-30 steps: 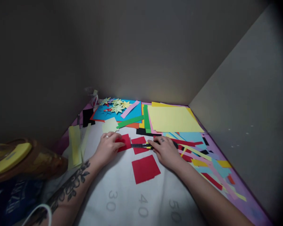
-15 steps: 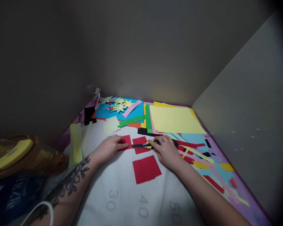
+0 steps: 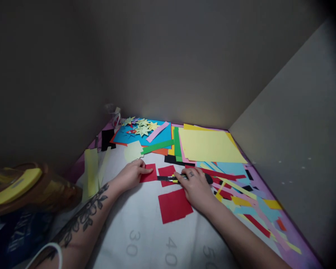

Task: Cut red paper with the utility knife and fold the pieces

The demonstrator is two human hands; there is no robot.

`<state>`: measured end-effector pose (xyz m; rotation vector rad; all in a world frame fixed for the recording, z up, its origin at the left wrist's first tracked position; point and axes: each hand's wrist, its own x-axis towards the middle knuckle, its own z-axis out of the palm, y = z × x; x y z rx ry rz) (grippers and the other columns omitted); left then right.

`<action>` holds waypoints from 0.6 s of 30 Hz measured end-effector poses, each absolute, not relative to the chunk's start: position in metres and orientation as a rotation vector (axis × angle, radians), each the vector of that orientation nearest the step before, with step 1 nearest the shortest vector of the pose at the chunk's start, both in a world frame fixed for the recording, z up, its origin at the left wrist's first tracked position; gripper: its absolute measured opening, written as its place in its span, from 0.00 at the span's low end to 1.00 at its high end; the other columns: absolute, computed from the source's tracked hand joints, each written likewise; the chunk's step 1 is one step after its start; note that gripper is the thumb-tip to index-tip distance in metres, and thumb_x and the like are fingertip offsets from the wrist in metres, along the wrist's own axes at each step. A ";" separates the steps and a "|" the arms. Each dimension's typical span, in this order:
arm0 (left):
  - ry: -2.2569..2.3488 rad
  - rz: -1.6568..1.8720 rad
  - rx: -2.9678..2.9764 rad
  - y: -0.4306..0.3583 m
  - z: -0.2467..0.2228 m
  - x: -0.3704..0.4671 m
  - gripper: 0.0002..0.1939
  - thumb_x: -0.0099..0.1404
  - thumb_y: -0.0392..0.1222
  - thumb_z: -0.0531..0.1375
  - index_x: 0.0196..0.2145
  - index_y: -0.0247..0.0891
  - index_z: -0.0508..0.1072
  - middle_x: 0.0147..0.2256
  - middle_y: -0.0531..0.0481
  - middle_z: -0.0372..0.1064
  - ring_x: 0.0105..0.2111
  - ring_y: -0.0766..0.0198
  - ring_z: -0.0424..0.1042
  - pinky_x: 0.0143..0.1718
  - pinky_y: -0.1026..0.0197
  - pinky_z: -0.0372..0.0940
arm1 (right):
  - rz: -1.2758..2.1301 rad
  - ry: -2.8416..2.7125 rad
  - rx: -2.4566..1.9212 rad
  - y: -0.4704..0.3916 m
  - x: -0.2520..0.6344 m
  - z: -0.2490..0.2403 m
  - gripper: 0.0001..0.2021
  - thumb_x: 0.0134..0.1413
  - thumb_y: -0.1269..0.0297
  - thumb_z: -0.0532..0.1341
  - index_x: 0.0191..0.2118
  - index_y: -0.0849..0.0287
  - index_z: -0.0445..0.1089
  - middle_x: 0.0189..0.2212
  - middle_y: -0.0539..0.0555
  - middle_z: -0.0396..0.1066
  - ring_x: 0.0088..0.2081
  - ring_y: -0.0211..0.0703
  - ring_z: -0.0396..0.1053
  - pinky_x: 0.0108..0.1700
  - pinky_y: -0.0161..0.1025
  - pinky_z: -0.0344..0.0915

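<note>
Lying under the left grip (image 3: 134, 174), the red square (image 3: 149, 173) sits flat.

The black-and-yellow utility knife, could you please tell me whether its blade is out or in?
Out: the flat dark blade extends from the utility knife past the right hand.

A craft corner (kind of room unclear), strewn with paper strips (image 3: 242, 201).
</note>
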<state>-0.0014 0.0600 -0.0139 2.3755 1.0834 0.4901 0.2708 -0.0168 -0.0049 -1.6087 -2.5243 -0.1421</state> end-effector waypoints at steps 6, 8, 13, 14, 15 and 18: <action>1.072 0.400 2.453 0.063 -0.017 -0.003 0.20 0.68 0.47 0.46 0.39 0.43 0.77 0.31 0.48 0.63 0.32 0.63 0.61 0.34 0.62 0.56 | -0.177 -2.491 -1.659 -0.025 0.265 -0.004 0.25 0.48 0.79 0.54 0.52 0.56 0.68 0.43 0.61 0.68 0.46 0.53 0.60 0.53 0.51 0.50; 1.072 0.393 2.453 0.063 -0.017 -0.003 0.20 0.68 0.46 0.46 0.39 0.43 0.78 0.32 0.48 0.63 0.33 0.63 0.61 0.35 0.62 0.57 | -0.179 -2.496 -1.642 -0.024 0.260 -0.004 0.24 0.48 0.79 0.54 0.52 0.57 0.69 0.42 0.61 0.68 0.45 0.52 0.60 0.51 0.50 0.52; 1.066 0.383 2.452 0.064 -0.018 -0.003 0.19 0.68 0.45 0.46 0.41 0.45 0.77 0.33 0.49 0.63 0.33 0.63 0.61 0.34 0.63 0.57 | -0.145 -2.502 -1.598 -0.024 0.258 -0.005 0.24 0.48 0.79 0.54 0.52 0.57 0.68 0.42 0.61 0.68 0.44 0.52 0.60 0.48 0.47 0.55; 1.063 0.382 2.453 0.064 -0.018 -0.004 0.19 0.68 0.44 0.46 0.41 0.46 0.77 0.33 0.49 0.63 0.33 0.63 0.61 0.34 0.63 0.57 | -0.141 -2.495 -1.600 -0.026 0.259 -0.005 0.24 0.49 0.79 0.54 0.52 0.57 0.68 0.42 0.61 0.68 0.44 0.53 0.60 0.48 0.48 0.55; 1.058 0.381 2.455 0.064 -0.018 -0.004 0.19 0.68 0.44 0.46 0.42 0.46 0.76 0.33 0.49 0.63 0.33 0.63 0.61 0.34 0.63 0.57 | -0.139 -2.487 -1.606 -0.027 0.259 -0.004 0.24 0.49 0.78 0.54 0.52 0.57 0.68 0.42 0.61 0.67 0.44 0.53 0.60 0.48 0.48 0.55; 1.053 0.384 2.458 0.065 -0.020 -0.004 0.19 0.68 0.42 0.46 0.42 0.46 0.76 0.33 0.49 0.63 0.34 0.63 0.62 0.35 0.63 0.57 | -0.142 -2.475 -1.626 -0.029 0.257 -0.004 0.23 0.49 0.78 0.54 0.52 0.57 0.68 0.43 0.62 0.67 0.44 0.53 0.60 0.48 0.49 0.54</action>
